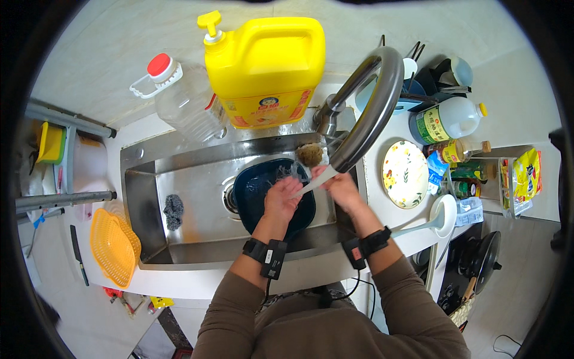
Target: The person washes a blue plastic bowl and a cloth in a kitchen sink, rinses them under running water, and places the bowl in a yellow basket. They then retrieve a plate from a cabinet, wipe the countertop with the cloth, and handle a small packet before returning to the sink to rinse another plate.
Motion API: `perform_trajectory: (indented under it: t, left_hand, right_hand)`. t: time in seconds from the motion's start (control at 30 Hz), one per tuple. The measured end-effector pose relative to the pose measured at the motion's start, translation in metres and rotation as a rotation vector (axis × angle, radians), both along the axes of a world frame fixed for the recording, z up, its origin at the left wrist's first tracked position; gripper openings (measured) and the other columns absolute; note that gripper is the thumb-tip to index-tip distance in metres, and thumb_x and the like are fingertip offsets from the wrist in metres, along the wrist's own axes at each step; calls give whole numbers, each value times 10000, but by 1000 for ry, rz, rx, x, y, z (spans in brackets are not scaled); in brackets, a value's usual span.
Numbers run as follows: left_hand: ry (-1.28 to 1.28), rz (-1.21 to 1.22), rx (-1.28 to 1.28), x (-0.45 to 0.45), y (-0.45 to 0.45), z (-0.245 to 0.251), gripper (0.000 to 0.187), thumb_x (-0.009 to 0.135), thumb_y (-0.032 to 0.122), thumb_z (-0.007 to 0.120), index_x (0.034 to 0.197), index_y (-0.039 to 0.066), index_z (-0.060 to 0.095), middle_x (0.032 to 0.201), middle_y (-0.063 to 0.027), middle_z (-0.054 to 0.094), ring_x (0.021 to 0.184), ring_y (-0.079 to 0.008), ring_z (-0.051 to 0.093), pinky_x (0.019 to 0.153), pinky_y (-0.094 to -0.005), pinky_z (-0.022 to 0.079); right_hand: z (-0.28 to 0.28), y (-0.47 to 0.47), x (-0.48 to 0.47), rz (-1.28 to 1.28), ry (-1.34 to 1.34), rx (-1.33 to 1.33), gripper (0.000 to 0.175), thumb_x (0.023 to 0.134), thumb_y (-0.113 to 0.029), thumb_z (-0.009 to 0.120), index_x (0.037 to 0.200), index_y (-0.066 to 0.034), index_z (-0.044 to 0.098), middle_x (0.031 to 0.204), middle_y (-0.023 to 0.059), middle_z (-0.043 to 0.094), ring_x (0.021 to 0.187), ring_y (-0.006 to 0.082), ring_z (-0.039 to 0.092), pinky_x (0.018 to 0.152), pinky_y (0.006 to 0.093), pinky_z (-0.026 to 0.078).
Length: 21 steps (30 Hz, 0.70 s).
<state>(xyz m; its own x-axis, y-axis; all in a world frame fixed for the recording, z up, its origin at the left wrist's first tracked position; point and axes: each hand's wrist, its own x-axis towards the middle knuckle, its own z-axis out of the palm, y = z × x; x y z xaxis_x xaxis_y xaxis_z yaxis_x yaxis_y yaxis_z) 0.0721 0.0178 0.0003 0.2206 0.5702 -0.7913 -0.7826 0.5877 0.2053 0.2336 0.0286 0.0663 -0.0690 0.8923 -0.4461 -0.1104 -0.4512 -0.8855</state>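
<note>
A white stream, apparently running water, falls from the curved metal faucet [381, 116] between my hands. My left hand [283, 197] is palm up at the stream's lower end, fingers somewhat spread, with no object visible in it. Clear splashes rise beyond its fingertips. Just right of the stream is my right hand [337, 186], slightly blurred and partly hidden; whether its fingers hold anything is unclear. Beneath both hands a dark teal basin [251, 197] rests in the stainless steel sink [197, 238], beside the drain [229, 195]. A brown scrubber [309, 155] lies at the sink's back right.
A dark grey scouring pad [173, 212] lies in the sink's left part. Behind stand a yellow pump jug [269, 67] and a clear plastic bottle [188, 103]. Yellow baskets [114, 247] and a knife [79, 256] are left; a floral plate [405, 175] and white ladle [444, 217] right.
</note>
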Motion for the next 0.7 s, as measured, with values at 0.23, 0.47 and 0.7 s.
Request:
perform_trajectory:
  t: [0.23,0.47,0.7]
  left_hand:
    - [476,-484,-81,-62,-34,7,471,803,299,592,1214,91,497,1229,-99,506,1098,-253,447,876,-408,347]
    - [715,-462,-80,-122,-60,-24,324,798,201,592,1101,85,579,1018,-45,582,933,-186,515,756,-329,412]
    - [654,-419,-54,-132,-64,-32,251,806,181,578,1037,81,589,929,-17,577,861,-150,522,697,-304,446]
  right_hand:
    - [49,24,26,27,-264,173,180,869,-36,537,1032,10,598,980,61,620,914,154,587,848,272,461]
    - [48,29,31,-66,-252,260,215,952,-155,440,990,-1,584,829,15,595,765,81,533,728,227,454]
    - [24,51,61,187,-997,243,290,925,-274,499,992,-15,613,834,41,614,788,119,533,757,253,424]
